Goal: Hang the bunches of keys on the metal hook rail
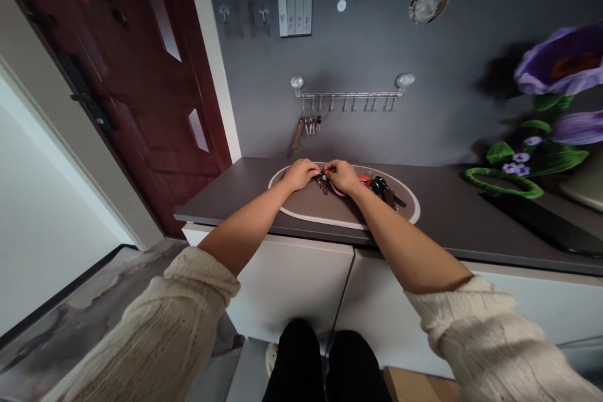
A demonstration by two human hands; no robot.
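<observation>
Over an oval brown mat with a pale rim (306, 210), my left hand (300, 174) and my right hand (343, 176) are close together, fingertips nearly meeting. Both have their fingers closed on a bunch of keys (323, 184), whose metal parts show just below the fingertips. A pink strap or loop (336, 190) curves out beneath my right hand; whether it belongs to that bunch I cannot tell. To the right on the mat lies a pile of keys with black fobs (382, 187), and a red item (364, 179) is beside it, partly behind my right wrist.
A clear hook rail (351, 95) on the grey wall carries several hung keys (311, 122) at its left end. Purple artificial flowers (560, 69) and a black flat object (546, 223) occupy the counter's right side. White cabinet doors (292, 282) lie below; a dark red door (141, 75) is left.
</observation>
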